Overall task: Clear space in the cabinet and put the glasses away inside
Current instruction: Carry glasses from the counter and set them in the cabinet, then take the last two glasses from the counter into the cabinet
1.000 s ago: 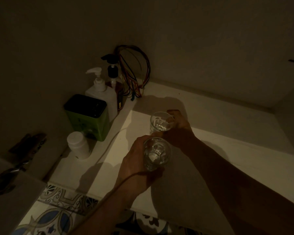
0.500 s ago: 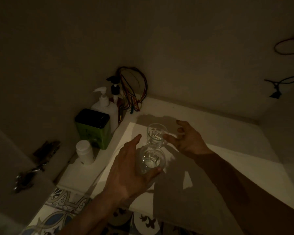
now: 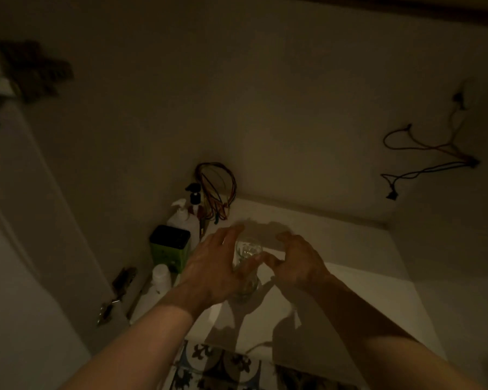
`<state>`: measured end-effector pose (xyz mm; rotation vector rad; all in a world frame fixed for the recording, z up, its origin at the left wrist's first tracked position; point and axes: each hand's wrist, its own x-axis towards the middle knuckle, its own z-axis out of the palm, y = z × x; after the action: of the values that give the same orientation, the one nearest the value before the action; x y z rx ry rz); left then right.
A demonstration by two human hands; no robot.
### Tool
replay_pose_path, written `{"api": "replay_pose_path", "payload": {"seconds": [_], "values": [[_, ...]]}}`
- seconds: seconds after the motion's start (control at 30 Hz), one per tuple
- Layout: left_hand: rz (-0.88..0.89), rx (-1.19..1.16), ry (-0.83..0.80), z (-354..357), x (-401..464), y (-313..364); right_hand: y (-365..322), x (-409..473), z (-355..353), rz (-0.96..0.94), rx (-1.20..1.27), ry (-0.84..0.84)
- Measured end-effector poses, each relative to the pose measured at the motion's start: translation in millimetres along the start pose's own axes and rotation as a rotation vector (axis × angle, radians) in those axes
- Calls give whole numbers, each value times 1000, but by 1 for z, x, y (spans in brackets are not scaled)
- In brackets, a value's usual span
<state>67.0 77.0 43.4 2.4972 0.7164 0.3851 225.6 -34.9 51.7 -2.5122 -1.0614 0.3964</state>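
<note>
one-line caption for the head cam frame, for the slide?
Both hands, left and right, flank two glasses on the dim cabinet shelf, beside a green tin.

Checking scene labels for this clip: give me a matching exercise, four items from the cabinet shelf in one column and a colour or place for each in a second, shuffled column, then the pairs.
Things:
1. tin
2. pump bottle
3. small jar
4. wire bundle

Descriptions:
A. white, nearest the shelf's front edge
B. green body, black lid
C. multicoloured loops in the back corner
D. white, just behind the green container

Pairs: 1-B, 2-D, 3-A, 4-C
</note>
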Motion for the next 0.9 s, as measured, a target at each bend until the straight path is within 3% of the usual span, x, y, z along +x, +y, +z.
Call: {"api": "replay_pose_path", "payload": {"seconds": [0.13,0.3,0.5,0.73,0.9], "values": [[-82,90,-115,-42,-19,36,-22,-49,-34,19,75,-9],[-192,112,-292,-97,-71,92,-61,-119,-94,166,40,-302],[-222,165,-418,-214,-132,180,-145,-217,-225,206,0,-412],[-206,68,-438,-386,-171,293,-243,-299,-397,158,0,-532],[-104,197,-358,-502,-139,375,-301,-307,-511,105,-9,-492]]}}
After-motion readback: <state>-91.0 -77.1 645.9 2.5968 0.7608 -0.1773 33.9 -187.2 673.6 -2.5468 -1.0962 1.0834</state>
